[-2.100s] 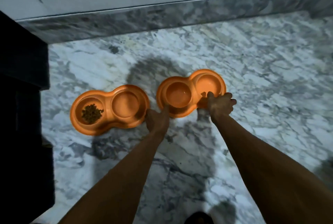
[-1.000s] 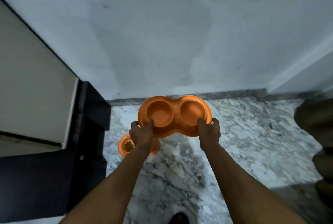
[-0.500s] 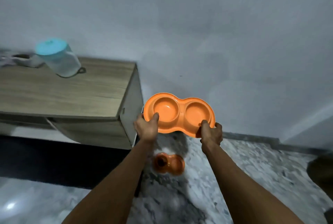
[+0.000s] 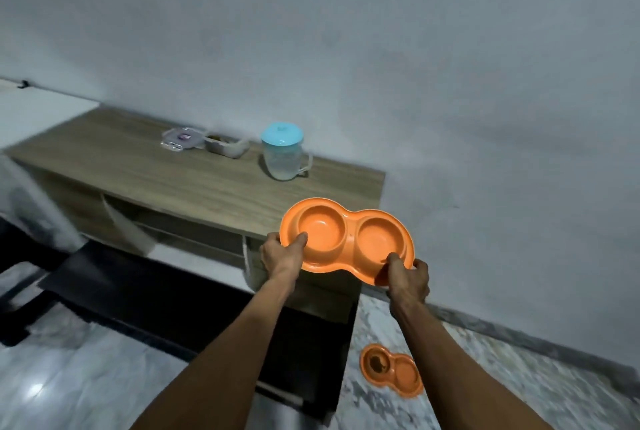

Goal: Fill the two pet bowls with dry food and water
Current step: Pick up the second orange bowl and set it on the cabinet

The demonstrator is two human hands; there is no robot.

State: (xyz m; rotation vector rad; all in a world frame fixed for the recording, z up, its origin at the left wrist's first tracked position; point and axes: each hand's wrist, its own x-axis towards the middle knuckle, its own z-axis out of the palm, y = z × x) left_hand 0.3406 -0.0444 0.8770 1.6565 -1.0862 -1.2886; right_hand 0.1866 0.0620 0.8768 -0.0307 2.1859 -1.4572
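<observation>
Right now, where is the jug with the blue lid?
The jug with the blue lid stands on the wooden cabinet by the wall, right of a small food container, beyond the orange bowl held up in both hands.

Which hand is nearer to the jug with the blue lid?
Left. The left hand grips the held bowl's end below the jug; the right hand grips the far end.

jug (image 4: 282, 151) on cabinet (image 4: 194, 183), containers (image 4: 204, 142) left
</observation>
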